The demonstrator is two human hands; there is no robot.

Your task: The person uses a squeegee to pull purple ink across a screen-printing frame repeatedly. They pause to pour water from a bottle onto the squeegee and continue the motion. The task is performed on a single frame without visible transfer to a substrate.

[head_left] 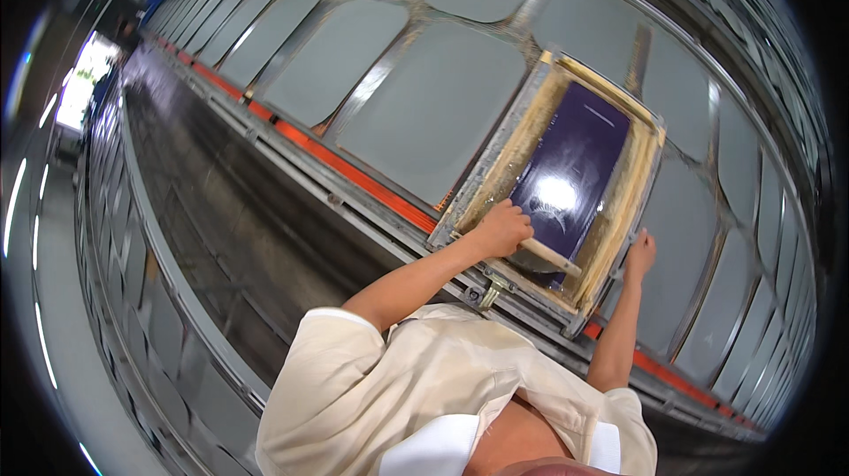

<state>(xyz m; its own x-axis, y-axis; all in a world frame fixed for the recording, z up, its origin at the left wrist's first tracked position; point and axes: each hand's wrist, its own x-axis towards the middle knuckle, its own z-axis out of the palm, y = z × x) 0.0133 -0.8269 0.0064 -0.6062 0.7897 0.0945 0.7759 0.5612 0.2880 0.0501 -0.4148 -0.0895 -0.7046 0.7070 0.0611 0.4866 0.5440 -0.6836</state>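
A screen printing frame (653, 142) with pale wooden sides lies at a slant on the grey printing table. Inside it, a dark purple, glossy layer of ink (575, 153) covers a long rectangle and reflects a bright light. My left hand (502, 230) is closed round the left end of a squeegee (555, 257). This pale bar lies across the near end of the ink. Beside the frame's outer right edge, my right hand (640, 255) has its fingers curled; what they hold, if anything, is hidden.
The long printing table (433, 105) carries rows of grey rounded panels. An orange strip (354, 177) and a metal rail (292, 151) run along its near edge. Behind a dark aisle (239, 202), another row of panels stands at the left.
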